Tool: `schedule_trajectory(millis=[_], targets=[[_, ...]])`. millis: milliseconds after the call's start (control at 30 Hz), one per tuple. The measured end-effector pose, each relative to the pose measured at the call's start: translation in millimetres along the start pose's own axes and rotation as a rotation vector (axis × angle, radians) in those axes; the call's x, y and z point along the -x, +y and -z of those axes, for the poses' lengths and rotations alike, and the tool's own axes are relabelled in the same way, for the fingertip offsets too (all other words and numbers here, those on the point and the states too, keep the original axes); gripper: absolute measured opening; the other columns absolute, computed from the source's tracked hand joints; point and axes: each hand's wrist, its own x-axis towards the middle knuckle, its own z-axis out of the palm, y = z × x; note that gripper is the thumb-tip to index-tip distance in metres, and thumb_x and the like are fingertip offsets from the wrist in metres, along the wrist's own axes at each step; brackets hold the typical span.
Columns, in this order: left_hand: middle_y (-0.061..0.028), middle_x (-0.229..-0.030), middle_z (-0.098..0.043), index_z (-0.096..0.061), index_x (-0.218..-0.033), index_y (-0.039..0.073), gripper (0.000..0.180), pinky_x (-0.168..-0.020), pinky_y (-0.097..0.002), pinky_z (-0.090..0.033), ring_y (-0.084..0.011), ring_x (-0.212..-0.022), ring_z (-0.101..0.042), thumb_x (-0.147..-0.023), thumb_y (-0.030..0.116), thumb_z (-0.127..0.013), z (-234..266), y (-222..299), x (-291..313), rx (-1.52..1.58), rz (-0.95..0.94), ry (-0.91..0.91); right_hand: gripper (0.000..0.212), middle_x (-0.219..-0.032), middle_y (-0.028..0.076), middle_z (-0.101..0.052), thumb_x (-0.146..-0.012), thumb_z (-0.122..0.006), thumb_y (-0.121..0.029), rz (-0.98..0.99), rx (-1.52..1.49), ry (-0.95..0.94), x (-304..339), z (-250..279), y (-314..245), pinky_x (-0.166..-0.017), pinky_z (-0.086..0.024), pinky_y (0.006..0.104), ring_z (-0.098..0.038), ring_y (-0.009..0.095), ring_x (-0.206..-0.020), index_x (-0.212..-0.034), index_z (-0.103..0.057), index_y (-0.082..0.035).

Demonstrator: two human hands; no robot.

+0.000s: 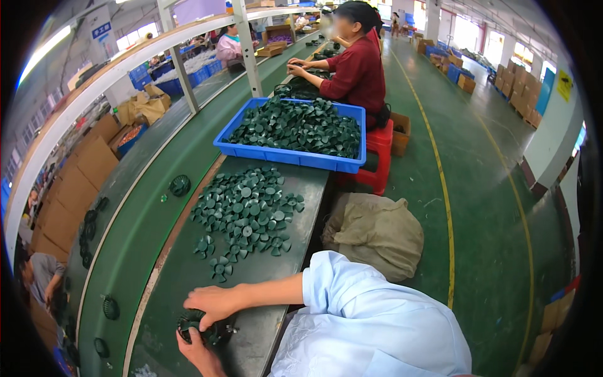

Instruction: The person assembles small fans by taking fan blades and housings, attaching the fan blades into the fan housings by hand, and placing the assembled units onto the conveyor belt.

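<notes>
My left hand wraps its thumb and fingers around the rim of a dark green, round, ribbed fan housing at the near end of the bench. From above, my right hand grips the same housing, thumb pressed to its top and fingers over the far side. Its inside is partly hidden by my hands. Beside it lies another dark part with small shiny bits, too unclear to name. Beyond my hands, a loose pile of small dark green fan blades spreads over the dark bench.
A blue tray heaped with fan blades stands past the pile. Left of the bench runs a green conveyor belt carrying several housings. A co-worker sits ahead on a red stool. A cloth-covered bundle stands right.
</notes>
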Motion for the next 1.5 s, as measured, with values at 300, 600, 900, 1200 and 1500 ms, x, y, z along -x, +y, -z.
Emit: schedule_trajectory(millis=[300, 600, 900, 1200, 1500], targets=[[-0.0131, -0.111, -0.064, -0.056, -0.120, -0.008, 0.035, -0.091, -0.0327, -0.049, -0.0199, -0.101, -0.061, -0.089, 0.008, -0.060, -6.2, 15.8, -1.6, -0.305, 0.103, 0.029, 0.046, -0.080, 0.025, -0.065, -0.068, -0.072, -0.041, -0.098, -0.181, -0.010, -4.1, -36.2, 18.9, -0.068, -0.051, 0.0459, -0.065, 0.040, -0.077, -0.079, -0.066, 0.004], [-0.0160, -0.127, -0.057, -0.042, -0.137, -0.001, 0.058, -0.091, -0.0338, -0.049, -0.0206, -0.107, -0.059, -0.087, 0.014, -0.067, 29.4, 5.6, -30.1, -0.413, 0.081, 0.110, 0.029, -0.076, 0.006, -0.063, -0.085, -0.074, -0.024, -0.618, -0.820, 0.129, -92.7, 30.4, 104.6, -0.052, -0.049, 0.0242, -0.062, 0.012, -0.063, -0.098, -0.063, 0.000], [-0.0242, -0.124, -0.057, -0.051, -0.128, -0.003, 0.052, -0.099, -0.0414, -0.044, -0.0355, -0.116, -0.056, -0.084, 0.020, -0.065, 180.4, 23.5, -196.5, -1.384, -0.272, 0.349, 0.033, -0.103, 0.008, -0.066, -0.087, -0.068, -0.016, -0.527, -0.669, 0.187, -36.4, 71.8, 84.7, -0.068, -0.052, 0.0276, -0.066, 0.016, -0.084, -0.116, -0.062, 0.001], [-0.0210, -0.088, -0.065, -0.065, -0.108, 0.003, 0.028, -0.070, -0.0492, -0.050, -0.0398, -0.078, -0.062, -0.087, 0.011, -0.049, 284.6, -12.1, -302.3, -2.120, -0.389, 0.255, 0.022, -0.101, 0.013, -0.056, -0.079, -0.059, -0.014, -0.141, 0.423, -0.002, -8.1, 32.3, 76.1, -0.076, -0.050, 0.0394, -0.053, 0.029, -0.094, -0.100, -0.060, -0.009], [-0.0184, -0.114, -0.060, -0.050, -0.128, 0.002, 0.041, -0.084, -0.0430, -0.050, -0.0356, -0.103, -0.059, -0.089, 0.008, -0.059, 86.9, 43.1, -169.5, -1.839, -0.447, 0.061, 0.017, -0.085, 0.014, -0.053, -0.073, -0.064, -0.012, 0.033, 0.737, 0.209, 8.5, 1.6, 61.7, -0.065, -0.046, 0.0370, -0.052, 0.027, -0.079, -0.085, -0.059, 0.001]])
